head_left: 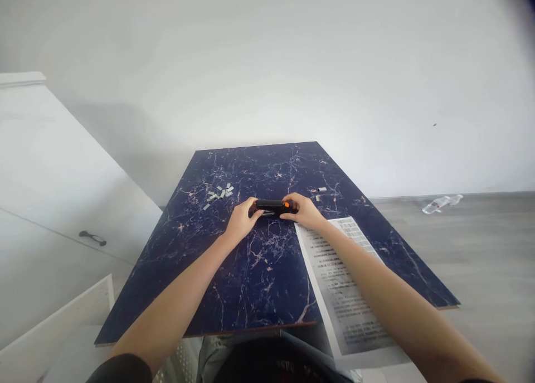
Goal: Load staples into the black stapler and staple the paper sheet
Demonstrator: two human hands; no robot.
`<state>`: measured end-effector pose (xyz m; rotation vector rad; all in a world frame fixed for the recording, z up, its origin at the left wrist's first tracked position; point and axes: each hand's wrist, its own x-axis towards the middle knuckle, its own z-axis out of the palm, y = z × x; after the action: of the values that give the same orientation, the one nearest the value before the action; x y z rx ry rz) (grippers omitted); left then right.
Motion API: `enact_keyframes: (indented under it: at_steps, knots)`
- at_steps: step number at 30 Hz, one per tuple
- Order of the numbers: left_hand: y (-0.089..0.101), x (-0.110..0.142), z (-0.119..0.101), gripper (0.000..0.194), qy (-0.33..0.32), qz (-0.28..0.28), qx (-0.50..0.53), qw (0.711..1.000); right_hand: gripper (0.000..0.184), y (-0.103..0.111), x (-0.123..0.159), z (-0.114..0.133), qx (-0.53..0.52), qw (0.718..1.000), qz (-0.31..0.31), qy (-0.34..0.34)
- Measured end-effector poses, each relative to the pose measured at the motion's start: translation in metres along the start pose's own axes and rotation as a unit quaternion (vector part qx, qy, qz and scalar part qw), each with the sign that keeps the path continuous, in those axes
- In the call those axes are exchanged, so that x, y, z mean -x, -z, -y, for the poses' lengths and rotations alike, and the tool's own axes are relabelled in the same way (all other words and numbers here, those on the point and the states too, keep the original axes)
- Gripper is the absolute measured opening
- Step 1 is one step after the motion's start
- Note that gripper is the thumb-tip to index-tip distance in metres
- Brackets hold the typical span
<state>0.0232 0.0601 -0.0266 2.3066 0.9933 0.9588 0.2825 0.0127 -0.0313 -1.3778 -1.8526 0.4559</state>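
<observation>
Near the middle of the table, a small black device with an orange part (270, 204) sits between my two hands. My left hand (241, 220) grips its left end, thumb at the near side. At the other end, beside the orange part, the fingers of my right hand (304, 210) are closed around it. I cannot make out exactly what kind of device it is. A printed sheet of paper (334, 294) lies under my right forearm, partly hidden by it and reaching past the table's near edge.
Several small pale grey pieces (221, 193) lie scattered left of the hands on the dark blue marbled table (267, 260). A few similar bits (321, 190) are to the right. A white cabinet (62, 177) stands at left; clear plastic (443, 203) lies on the floor at right.
</observation>
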Motion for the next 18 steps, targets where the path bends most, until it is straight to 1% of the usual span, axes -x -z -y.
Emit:
enact_keyframes:
  at_steps: [2, 4, 7, 10, 12, 14, 15, 16, 18]
  knots:
    - [0.001, 0.000, -0.001, 0.023, 0.001, 0.000, -0.001, 1.000, 0.038, 0.005, 0.004, 0.003, 0.014, 0.999, -0.028, 0.028]
    - [0.003, 0.001, -0.002, 0.024, 0.004, 0.000, 0.003, 1.000, 0.029, 0.011, 0.008, 0.005, 0.033, 0.997, -0.061, 0.038]
    - [0.003, 0.001, -0.002, 0.025, 0.011, 0.000, 0.009, 1.000, 0.030, 0.020, 0.009, 0.010, 0.081, 0.992, -0.086, 0.038]
    - [0.003, 0.001, -0.002, 0.025, 0.016, 0.002, 0.007, 1.000, 0.033, 0.029, 0.005, 0.019, 0.140, 0.987, -0.062, 0.043]
    - [0.003, 0.001, -0.002, 0.025, 0.018, 0.003, 0.006, 1.000, 0.033, 0.037, 0.009, 0.029, 0.182, 0.983, -0.017, 0.020]
    - [0.004, 0.001, -0.003, 0.024, 0.017, 0.005, 0.006, 1.000, 0.036, 0.046, 0.027, 0.037, 0.242, 0.968, 0.045, -0.040]
    - [0.004, 0.001, -0.004, 0.023, 0.016, 0.005, 0.005, 1.000, 0.040, 0.050, 0.042, 0.040, 0.280, 0.953, 0.076, -0.083]
    - [0.004, 0.001, -0.004, 0.023, 0.015, 0.005, 0.004, 1.000, 0.046, 0.052, 0.061, 0.042, 0.315, 0.937, 0.090, -0.120]
    - [0.004, 0.002, -0.004, 0.023, 0.016, 0.005, 0.005, 1.000, 0.059, 0.054, 0.105, 0.040, 0.356, 0.915, 0.090, -0.169]
